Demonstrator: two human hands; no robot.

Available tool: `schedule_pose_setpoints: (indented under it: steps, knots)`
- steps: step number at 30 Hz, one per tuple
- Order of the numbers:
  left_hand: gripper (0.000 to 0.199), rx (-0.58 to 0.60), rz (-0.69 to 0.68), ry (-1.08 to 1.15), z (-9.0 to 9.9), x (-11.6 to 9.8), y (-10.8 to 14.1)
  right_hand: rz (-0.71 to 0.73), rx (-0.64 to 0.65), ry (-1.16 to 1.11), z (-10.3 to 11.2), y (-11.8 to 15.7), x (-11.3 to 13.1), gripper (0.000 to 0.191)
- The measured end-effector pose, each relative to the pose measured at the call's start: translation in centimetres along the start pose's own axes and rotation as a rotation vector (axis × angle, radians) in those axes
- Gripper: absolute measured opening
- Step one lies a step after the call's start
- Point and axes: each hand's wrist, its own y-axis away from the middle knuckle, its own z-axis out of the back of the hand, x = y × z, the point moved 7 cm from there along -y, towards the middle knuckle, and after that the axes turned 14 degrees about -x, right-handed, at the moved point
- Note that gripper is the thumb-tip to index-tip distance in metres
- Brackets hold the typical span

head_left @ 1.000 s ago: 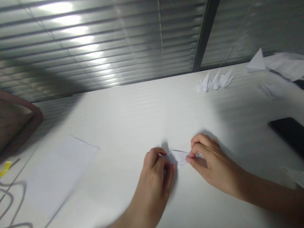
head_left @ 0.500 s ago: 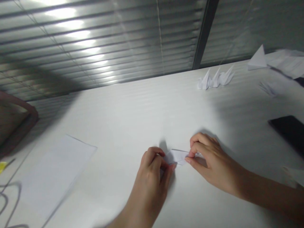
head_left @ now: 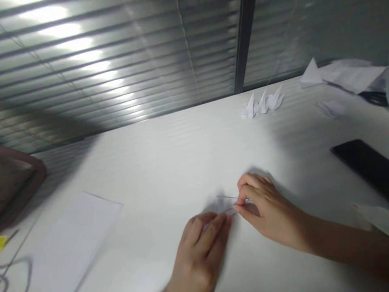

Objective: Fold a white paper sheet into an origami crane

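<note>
A small folded white paper (head_left: 226, 204) lies low over the white table between my two hands, mostly hidden by fingers. My right hand (head_left: 258, 198) pinches its right end between thumb and forefinger. The fingers of my left hand (head_left: 203, 239) are curled together at the paper's near left edge, and the fingertips press on it. How its folds lie under the left fingers is hidden. Farther back stand several folded paper figures (head_left: 263, 104) with pointed tips, side by side in a row.
A blank paper sheet (head_left: 74, 239) lies at left, near a cable (head_left: 28, 267). A dark phone (head_left: 361, 162) rests at right. Behind it are loose papers (head_left: 349, 75) and a folded paper triangle (head_left: 311, 75). Window blinds (head_left: 136, 56) border the table's back; a bag-like object (head_left: 21, 174) stands far left.
My left hand has shifted nearer and along the paper's near edge, its fingers now closer together. My right hand keeps its pinch. The whole view has turned slightly.
</note>
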Motion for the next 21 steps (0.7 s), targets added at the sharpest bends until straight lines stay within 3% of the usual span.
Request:
schedule_pose_setpoints:
  steps: [4,7,13,21]
  knots:
    - [0.039,0.136,-0.156,-0.124,-0.6,-0.6,0.6,-0.028,0.005,-0.029,-0.1,-0.2,0.0,0.008]
    - [0.043,0.200,-0.200,-0.165,-0.9,-0.7,0.6,-0.041,-0.006,-0.092,0.0,-0.2,-0.2,0.007]
    - [0.048,0.197,-0.172,-0.144,-1.0,-0.8,0.6,-0.102,-0.035,-0.160,0.6,-0.2,-1.0,0.007]
    - [0.048,0.200,-0.162,-0.184,-1.1,-1.0,0.6,-0.056,-0.026,-0.085,0.8,-0.2,-0.9,0.009]
